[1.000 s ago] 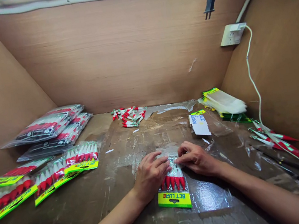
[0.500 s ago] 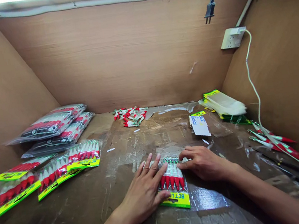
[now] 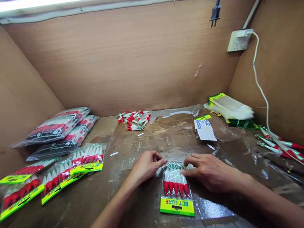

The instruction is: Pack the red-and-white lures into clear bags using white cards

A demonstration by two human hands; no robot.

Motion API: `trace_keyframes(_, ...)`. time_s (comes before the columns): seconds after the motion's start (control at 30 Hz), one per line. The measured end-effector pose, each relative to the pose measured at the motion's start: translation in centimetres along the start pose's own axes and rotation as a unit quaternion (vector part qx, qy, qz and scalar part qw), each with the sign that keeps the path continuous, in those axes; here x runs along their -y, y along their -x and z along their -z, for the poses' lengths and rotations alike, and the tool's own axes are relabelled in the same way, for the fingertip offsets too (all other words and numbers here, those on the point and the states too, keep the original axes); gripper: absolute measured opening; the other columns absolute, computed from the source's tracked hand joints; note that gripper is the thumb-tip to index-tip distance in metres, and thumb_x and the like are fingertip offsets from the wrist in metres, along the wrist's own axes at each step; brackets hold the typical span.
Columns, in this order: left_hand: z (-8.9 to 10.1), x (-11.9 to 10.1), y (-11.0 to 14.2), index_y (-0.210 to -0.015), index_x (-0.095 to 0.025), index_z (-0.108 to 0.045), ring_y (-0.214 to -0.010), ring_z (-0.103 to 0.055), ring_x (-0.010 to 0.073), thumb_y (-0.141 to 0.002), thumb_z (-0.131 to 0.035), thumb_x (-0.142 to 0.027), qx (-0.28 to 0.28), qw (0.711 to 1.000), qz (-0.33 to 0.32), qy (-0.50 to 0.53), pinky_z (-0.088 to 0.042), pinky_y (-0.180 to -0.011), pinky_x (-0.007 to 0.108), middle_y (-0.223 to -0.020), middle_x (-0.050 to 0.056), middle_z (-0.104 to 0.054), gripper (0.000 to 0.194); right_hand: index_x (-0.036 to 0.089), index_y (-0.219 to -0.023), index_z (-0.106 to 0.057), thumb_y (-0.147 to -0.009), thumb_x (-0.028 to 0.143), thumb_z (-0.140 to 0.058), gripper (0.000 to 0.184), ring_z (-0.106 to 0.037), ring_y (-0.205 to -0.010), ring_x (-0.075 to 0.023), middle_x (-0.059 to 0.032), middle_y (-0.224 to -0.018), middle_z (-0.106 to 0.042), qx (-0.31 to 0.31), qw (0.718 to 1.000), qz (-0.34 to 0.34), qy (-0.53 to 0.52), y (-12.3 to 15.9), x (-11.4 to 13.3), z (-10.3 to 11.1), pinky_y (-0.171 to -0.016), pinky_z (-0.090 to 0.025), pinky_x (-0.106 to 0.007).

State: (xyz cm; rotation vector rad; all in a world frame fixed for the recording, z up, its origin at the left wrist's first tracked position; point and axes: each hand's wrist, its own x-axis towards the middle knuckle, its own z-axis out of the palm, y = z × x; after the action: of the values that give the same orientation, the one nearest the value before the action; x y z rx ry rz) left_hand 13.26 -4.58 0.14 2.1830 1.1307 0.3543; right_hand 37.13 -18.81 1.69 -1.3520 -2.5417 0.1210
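A clear packet of fishing lures (image 3: 175, 184) lies flat on the table in front of me, its yellow-green "BCT LURE" header (image 3: 176, 206) toward me. Several white lures with red tips sit side by side inside. At the packet's far left corner, my left hand (image 3: 148, 165) is closed, thumb and bent fingers pinching the plastic edge. My right hand (image 3: 208, 169) is curled at the far right edge, thumb and forefinger on the plastic beside the lures. Its other fingers are folded under.
Filled lure packets (image 3: 60, 176) and stacked larger bags (image 3: 57, 126) stand at the left. Loose lures (image 3: 134, 120) lie at the back. A handwritten card (image 3: 205, 130), empty header bags (image 3: 231, 106) and bigger lures (image 3: 286, 148) are at the right, near a white cable (image 3: 257, 80).
My left hand has lifted off the packet's left side, moved to its far left corner and curled its spread fingers. My right hand stays at the right edge. The view has shifted slightly.
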Motion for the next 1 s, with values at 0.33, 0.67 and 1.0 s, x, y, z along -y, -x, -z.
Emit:
trace_keyframes(0.33, -0.9, 1.4, 0.2, -0.084, -0.014, -0.071, -0.069, -0.06, 0.017, -0.075, -0.073, -0.05, 0.039, 0.986, -0.02, 0.16, -0.041, -0.062, 0.025, -0.076, 0.004, -0.071, 0.037, 0.019, -0.127, -0.065, -0.09, 0.048, -0.061, 0.047, -0.063, -0.089, -0.0211, -0.0097, -0.106, -0.068, -0.092, 0.926, -0.23, -0.285, -1.1, -2.2, -2.5, -0.08, -0.048, -0.033)
trace_keyframes(0.67, -1.4, 0.0, 1.3, -0.077, -0.013, -0.064, -0.061, -0.058, 0.0095, -0.066, -0.087, -0.039, 0.07, 0.855, 0.061, 0.511, -0.045, -0.059, 0.02, -0.073, 0.001, -0.064, 0.037, 0.011, -0.088, -0.077, -0.076, 0.047, -0.076, 0.038, -0.052, -0.056, -0.0095, -0.0036, -0.069, -0.069, -0.064, 0.748, -0.253, -0.61, -1.5, -1.8, -3.7, -0.056, -0.04, -0.022)
trace_keyframes(1.0, -2.8, -1.3, 2.2, -0.105, -0.01, -0.068, -0.07, -0.064, 0.0155, -0.077, -0.077, -0.048, 0.159, 0.809, 0.009, 0.566, -0.05, -0.067, 0.026, -0.088, 0.009, -0.069, 0.048, 0.013, -0.1, -0.074, -0.075, 0.044, -0.078, 0.039, -0.055, -0.06, -0.0115, -0.0037, -0.079, -0.07, -0.173, 0.725, -0.281, -0.605, -1.9, -1.2, -4.2, -0.057, -0.043, -0.024)
